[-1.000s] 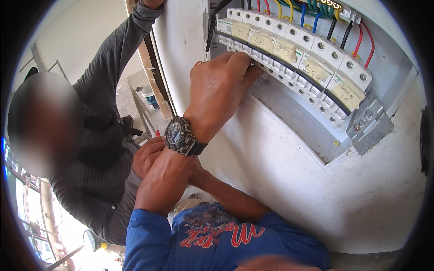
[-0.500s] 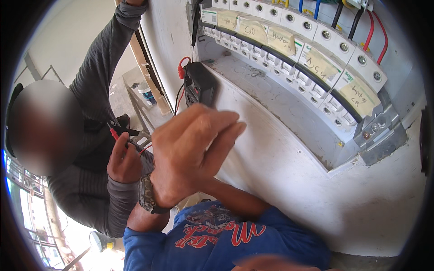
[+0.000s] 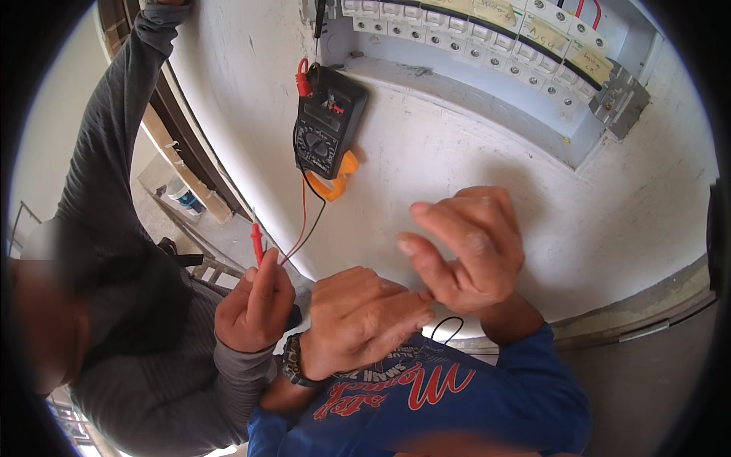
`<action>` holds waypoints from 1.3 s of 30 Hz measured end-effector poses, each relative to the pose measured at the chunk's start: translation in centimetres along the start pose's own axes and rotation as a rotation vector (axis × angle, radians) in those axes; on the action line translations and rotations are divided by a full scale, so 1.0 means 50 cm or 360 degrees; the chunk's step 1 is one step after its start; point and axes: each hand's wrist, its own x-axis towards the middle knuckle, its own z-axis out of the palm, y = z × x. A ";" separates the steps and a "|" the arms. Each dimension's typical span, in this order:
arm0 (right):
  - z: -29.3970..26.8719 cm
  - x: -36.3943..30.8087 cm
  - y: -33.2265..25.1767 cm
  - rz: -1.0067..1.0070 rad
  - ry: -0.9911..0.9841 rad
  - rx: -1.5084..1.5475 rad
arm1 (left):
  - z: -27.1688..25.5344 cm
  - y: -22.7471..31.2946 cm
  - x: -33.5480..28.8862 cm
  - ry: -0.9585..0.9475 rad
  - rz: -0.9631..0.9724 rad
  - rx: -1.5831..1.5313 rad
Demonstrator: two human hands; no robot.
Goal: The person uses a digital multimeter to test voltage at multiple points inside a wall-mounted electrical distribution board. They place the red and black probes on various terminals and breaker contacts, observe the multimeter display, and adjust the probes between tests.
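My left hand [image 3: 365,320], with a dark patterned watch [image 3: 293,362] on its wrist, is held low before my blue shirt [image 3: 434,396]. Its fingers are bent and pressed together toward my right hand, and nothing shows in them. Thumb and forefinger stand apart on my raised right hand [image 3: 476,251]; it is empty, in front of the white wall. Beyond my left hand, a black clamp meter [image 3: 320,137] with an orange jaw [image 3: 335,181] hangs against the wall. A co-worker's hand [image 3: 255,305] holds a red test probe [image 3: 257,242] on its lead.
Above right, an open electrical panel [image 3: 487,107] holds a row of white circuit breakers [image 3: 472,42] with paper labels. The co-worker in a grey sleeve [image 3: 114,137] is close on the left, one arm stretched up. A bucket [image 3: 183,196] stands on the floor behind.
My view has shifted, so the panel sits higher and the whole meter shows. My left hand has dropped away from the meter. My right hand has come up into view beside it.
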 end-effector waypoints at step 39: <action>0.062 0.276 0.094 -0.0245 -0.1624 -0.1718 | 0.017 -0.101 -0.209 -0.0351 -0.0843 -0.0258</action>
